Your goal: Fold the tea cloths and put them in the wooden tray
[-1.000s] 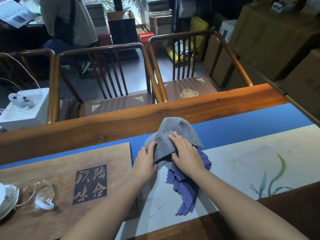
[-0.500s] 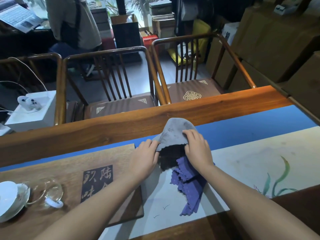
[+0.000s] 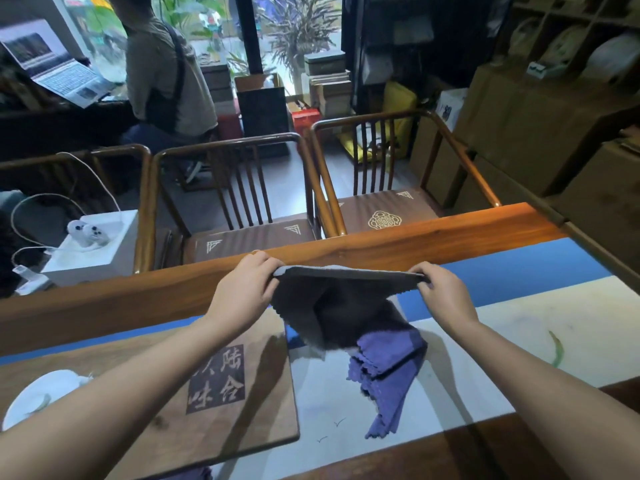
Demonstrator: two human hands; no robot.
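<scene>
A grey tea cloth hangs in the air above the table, stretched between both hands. My left hand pinches its left top corner and my right hand pinches its right top corner. Under it a purple tea cloth lies crumpled on the painted table runner. The wooden tray, flat with dark carved characters, lies at the left under my left forearm.
A white cup and saucer stand on the tray's left end. Two wooden chairs face the table's far edge. A person sits at a laptop at the back left. Cardboard boxes fill the right side.
Both hands have lifted the grey cloth off the table and pulled apart, stretching its top edge. The purple cloth stays on the runner.
</scene>
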